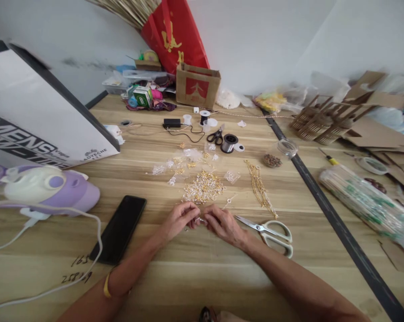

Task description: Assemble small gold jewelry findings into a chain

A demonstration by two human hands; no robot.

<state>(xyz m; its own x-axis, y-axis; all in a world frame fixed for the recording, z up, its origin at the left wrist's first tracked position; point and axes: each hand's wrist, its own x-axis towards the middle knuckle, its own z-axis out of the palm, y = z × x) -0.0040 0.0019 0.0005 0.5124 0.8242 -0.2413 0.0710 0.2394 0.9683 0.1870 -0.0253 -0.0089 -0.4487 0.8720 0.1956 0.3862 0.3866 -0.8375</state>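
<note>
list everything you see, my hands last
Strand: one, silvery, front centre
Small pieces: many, gold and silvery, centre
Chains: several, gold, right of pieces
Scissors: two, white right, black behind pieces
Spools: several, silvery and black, behind pieces
Phone: one, black, left
Appliance: one, purple-white, left
Large box: one, white, left
Carrier bags: two, red, brown, back
Baskets: several, brown, back right
Long packet: one, clear, right
Left hand: one, bare, at strand
Right hand: one, bare, at strand
</note>
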